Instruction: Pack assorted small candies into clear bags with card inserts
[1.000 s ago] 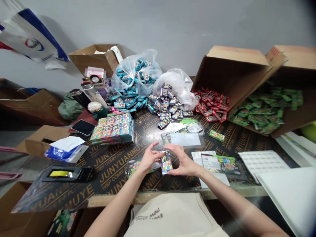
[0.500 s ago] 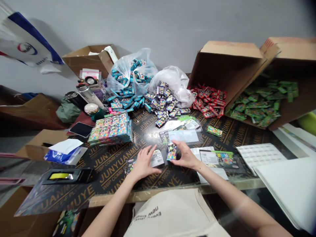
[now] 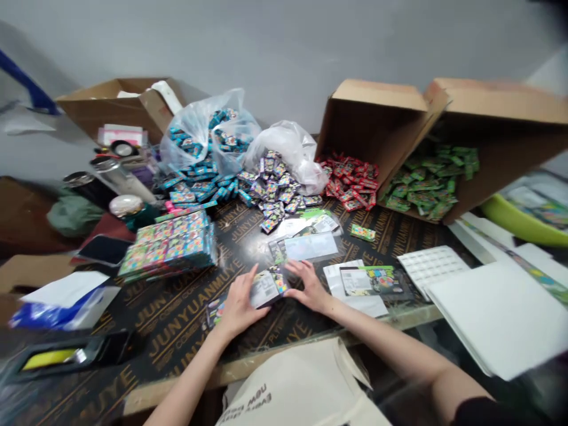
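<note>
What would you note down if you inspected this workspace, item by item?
Surface: dark plywood board printed with yellow lettering.
Job's things: a colourful card packet between the hands; a second packet beside the left hand.
Hands: left hand and right hand both at the card packet's edges.
Clutter: stack of packets, plastic bag of blue packets, pile of purple packets, red packets, green packets in a tipped cardboard box.
Cables: nothing seen.
Surroundings: grey wall.
</note>
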`<act>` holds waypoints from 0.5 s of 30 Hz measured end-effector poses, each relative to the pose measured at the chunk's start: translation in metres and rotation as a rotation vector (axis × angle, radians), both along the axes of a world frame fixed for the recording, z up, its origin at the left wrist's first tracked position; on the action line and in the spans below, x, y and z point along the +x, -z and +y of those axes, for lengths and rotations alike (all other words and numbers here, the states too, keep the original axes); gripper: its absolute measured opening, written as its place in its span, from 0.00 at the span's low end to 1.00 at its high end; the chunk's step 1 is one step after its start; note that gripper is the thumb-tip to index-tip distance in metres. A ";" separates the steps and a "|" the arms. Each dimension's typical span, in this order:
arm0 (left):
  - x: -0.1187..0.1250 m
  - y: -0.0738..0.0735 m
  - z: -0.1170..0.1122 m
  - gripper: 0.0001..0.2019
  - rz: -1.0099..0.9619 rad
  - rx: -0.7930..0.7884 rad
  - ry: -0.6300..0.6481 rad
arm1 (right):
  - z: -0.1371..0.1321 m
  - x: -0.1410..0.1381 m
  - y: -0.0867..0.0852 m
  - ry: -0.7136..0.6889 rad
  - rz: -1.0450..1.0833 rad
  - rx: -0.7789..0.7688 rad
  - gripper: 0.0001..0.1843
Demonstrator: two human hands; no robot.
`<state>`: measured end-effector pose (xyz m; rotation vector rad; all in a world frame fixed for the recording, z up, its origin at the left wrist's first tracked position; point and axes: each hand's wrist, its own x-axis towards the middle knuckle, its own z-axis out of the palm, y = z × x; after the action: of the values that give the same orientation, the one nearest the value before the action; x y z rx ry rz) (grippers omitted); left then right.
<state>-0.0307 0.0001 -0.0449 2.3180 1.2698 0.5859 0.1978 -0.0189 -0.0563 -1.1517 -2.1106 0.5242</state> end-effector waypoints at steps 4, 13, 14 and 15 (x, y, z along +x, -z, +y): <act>0.013 0.004 0.009 0.44 -0.023 0.006 0.000 | 0.000 -0.005 -0.004 -0.035 -0.171 0.060 0.30; 0.009 0.036 0.003 0.39 0.116 0.018 0.054 | 0.153 0.175 -0.019 1.086 -0.430 -0.311 0.37; 0.007 0.041 0.004 0.39 0.122 0.026 0.049 | 0.163 0.191 -0.021 1.127 -0.423 -0.327 0.39; 0.005 0.046 0.006 0.39 0.129 0.032 0.049 | 0.171 0.202 -0.021 1.148 -0.407 -0.325 0.39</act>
<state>-0.0257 0.0063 -0.0913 2.4402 1.2653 0.4506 0.3995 0.1517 -0.0352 -2.5175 -1.2862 0.0629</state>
